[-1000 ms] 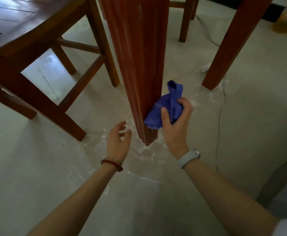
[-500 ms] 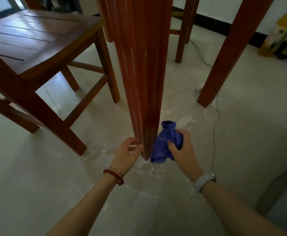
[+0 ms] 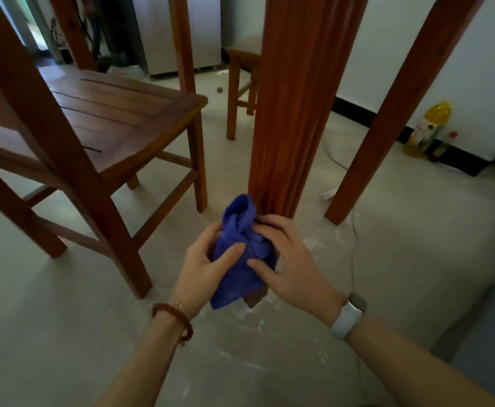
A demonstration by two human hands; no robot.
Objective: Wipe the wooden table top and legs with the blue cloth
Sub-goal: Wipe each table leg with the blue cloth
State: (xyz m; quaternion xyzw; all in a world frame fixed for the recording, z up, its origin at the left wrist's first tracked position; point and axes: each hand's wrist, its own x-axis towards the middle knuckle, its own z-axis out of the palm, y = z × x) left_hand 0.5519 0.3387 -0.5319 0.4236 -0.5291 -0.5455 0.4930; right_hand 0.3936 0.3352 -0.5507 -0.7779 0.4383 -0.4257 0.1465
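Note:
A reddish, ribbed wooden table leg (image 3: 293, 107) rises through the middle of the head view. The bunched blue cloth (image 3: 240, 254) is wrapped round its foot, just above the floor. My left hand (image 3: 202, 268) grips the cloth from the left, thumb lying across its front. My right hand (image 3: 290, 265) grips it from the right, fingers curled over the folds. A small piece of the leg's foot shows below the cloth. A second table leg (image 3: 387, 121) stands slanted at the right. The table top is out of view.
A wooden chair (image 3: 117, 118) stands close on the left. A stool (image 3: 240, 83) is behind the near leg. A thin cable (image 3: 353, 245) runs over the pale floor on the right. A yellow bottle (image 3: 428, 129) stands by the far wall.
The cloth went down the leg from its right side to its foot. My left hand, open and empty before, now holds the cloth too. The view tilted up.

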